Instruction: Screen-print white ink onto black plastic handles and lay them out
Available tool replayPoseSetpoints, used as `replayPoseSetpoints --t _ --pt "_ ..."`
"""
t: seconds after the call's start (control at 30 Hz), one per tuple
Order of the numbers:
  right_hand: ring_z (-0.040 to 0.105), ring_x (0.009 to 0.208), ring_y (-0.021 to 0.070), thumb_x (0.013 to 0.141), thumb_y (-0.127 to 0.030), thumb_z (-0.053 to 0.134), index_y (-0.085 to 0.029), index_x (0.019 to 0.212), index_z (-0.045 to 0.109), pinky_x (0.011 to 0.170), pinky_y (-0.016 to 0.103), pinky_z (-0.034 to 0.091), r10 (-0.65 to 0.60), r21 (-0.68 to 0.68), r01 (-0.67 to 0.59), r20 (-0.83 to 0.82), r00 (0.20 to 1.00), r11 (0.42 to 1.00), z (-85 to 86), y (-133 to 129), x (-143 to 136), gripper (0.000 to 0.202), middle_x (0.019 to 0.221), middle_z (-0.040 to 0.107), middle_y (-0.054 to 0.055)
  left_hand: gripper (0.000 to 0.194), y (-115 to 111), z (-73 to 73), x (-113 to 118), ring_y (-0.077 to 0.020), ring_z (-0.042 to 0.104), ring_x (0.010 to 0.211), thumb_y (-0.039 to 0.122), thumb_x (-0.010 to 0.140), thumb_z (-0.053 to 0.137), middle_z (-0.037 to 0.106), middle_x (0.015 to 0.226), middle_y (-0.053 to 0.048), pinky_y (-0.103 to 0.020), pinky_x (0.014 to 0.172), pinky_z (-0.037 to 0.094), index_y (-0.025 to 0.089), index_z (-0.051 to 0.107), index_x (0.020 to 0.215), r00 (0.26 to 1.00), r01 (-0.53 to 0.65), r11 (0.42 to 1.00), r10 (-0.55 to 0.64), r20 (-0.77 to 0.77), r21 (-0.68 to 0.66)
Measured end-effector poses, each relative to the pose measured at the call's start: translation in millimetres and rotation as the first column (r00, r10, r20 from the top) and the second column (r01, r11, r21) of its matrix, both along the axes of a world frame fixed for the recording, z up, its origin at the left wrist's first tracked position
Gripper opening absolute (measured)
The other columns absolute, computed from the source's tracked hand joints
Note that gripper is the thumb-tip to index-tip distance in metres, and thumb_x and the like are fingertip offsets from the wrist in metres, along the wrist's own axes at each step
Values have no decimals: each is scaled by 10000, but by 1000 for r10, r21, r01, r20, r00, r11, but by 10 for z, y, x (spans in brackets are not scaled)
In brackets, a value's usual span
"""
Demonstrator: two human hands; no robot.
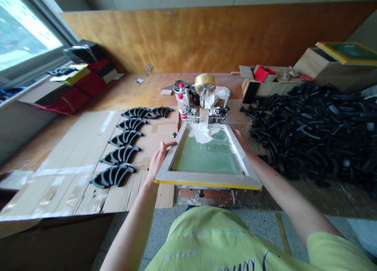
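Note:
A screen printing frame [206, 180] with green mesh is in front of me, its near edge bound in yellow. White ink [203, 135] is smeared over the far end of the mesh and along its right side. My left hand [159, 158] holds the frame's left side, thumb near the top edge. On the opposite side my right hand [242, 140] grips the frame, its fingers partly hidden. A flat scraper [204, 117] stands in the ink at the far end, before the metal clamp [193, 116] that bears the frame.
Left, rows of curved black plastic parts [113, 176] lie on cardboard [73, 153]. A large heap of black parts [312, 133] covers the right side. Behind the clamp are bottles [182, 106] and a tape roll [205, 81]; an open box [265, 86] stands back right.

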State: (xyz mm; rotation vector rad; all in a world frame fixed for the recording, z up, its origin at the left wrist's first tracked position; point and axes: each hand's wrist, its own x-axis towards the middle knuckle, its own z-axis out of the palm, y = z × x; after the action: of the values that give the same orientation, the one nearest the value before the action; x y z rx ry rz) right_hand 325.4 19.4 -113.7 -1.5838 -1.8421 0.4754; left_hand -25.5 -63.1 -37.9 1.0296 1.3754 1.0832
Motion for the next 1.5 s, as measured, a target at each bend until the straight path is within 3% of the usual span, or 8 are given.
replayPoseSetpoints --t 0.2,0.33,0.5,0.7,0.97,1.13,1.33,1.5 --pt "495 1205 269 798 -179 661 -158 1278 559 1046 411 398 33 259 -100 253 967 961 348 555 -388 491 1314 514 141 813 -251 -761 1 -131 582 600 596 715 659 662 765 -9 -211 533 438 193 468 1395 1000 13 987 -17 -24 -163" --pt "551 1045 264 811 -155 643 -132 1112 604 913 376 450 228 102 -310 472 852 945 356 744 -985 305 1102 609 140 813 -218 -1081 20 -125 569 590 563 734 639 648 769 -8 -214 533 432 177 432 1419 998 7 985 -17 -55 -172" --pt "576 874 230 823 -72 519 -121 919 624 785 316 426 364 -67 -398 563 742 915 228 403 -1026 151 895 651 120 709 -227 -1135 13 -139 590 637 533 753 635 654 801 -23 -230 583 459 165 522 1349 992 -44 984 22 -121 -173" --pt "557 825 192 800 -59 523 -165 795 620 732 275 387 663 -113 -710 483 572 695 326 98 -754 143 820 636 61 666 -246 -1108 39 -149 604 648 521 760 635 665 798 -27 -244 609 476 164 551 1317 990 -69 983 46 -131 -171" --pt "534 960 237 818 -39 482 -142 893 650 820 329 417 533 33 -608 444 720 794 145 3 -825 211 920 631 111 726 -243 -1163 -17 -139 589 604 567 771 608 674 815 -36 -232 552 453 162 492 1362 994 -17 987 -1 -112 -160" --pt "584 841 194 865 -201 582 -184 949 648 751 284 437 534 11 -575 357 767 818 241 129 -809 108 888 650 49 755 -243 -992 9 -135 583 583 576 740 635 678 792 -39 -224 520 435 145 508 1346 993 -33 982 12 -114 -185" --pt "615 858 204 780 -228 711 -256 1314 513 748 280 439 141 63 -172 335 931 983 620 857 -825 570 1042 669 41 754 -204 -317 -25 -118 567 565 606 726 650 664 757 -3 -205 498 418 194 524 1345 1000 10 987 -11 -6 -162" --pt "595 848 178 913 -223 503 -137 1195 568 767 279 422 -218 117 197 200 955 973 591 912 -158 302 971 674 87 560 105 203 46 -169 647 780 604 802 562 679 1010 -66 -244 626 515 168 632 1145 988 -66 995 55 146 75"
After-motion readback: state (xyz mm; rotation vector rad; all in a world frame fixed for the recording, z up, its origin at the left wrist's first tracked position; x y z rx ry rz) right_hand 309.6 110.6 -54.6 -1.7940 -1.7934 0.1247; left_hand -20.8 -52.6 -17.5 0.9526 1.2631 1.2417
